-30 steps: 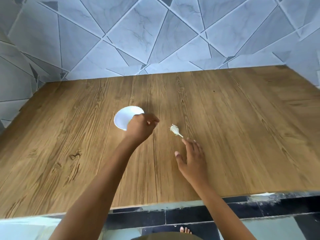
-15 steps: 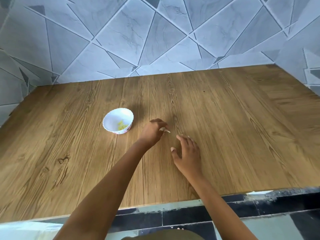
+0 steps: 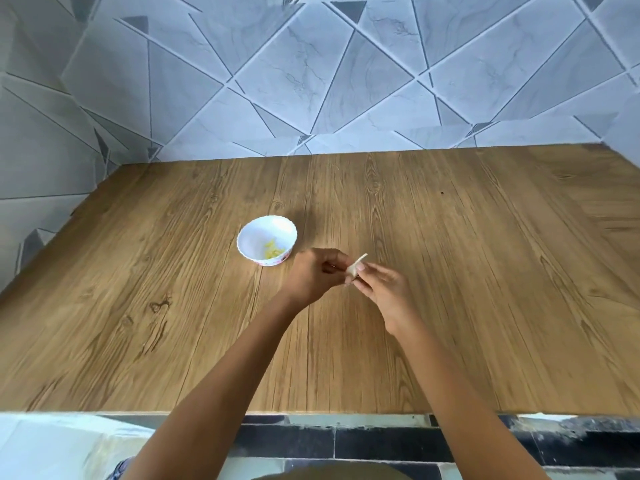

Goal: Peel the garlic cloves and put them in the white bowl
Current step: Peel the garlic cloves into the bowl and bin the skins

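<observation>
Head view: the garlic clove (image 3: 355, 268), lying on the table (image 3: 485, 271) a second ago, is now pinched between our left hand (image 3: 317, 277) and right hand (image 3: 382, 289), just right of the white bowl (image 3: 256, 233); peeling probably starts now; our fingers hide most of its skin; the bowl's yellowish bits stay unclear.

Wood-grain table (image 3: 485, 289), knotted and streaked, pictured from above. Behind the table and along its left side, a wall of grey marbled tiles (image 3: 311, 81) cut in angular shards. Below the table's near edge, dark floor tiles (image 3: 346, 441).
</observation>
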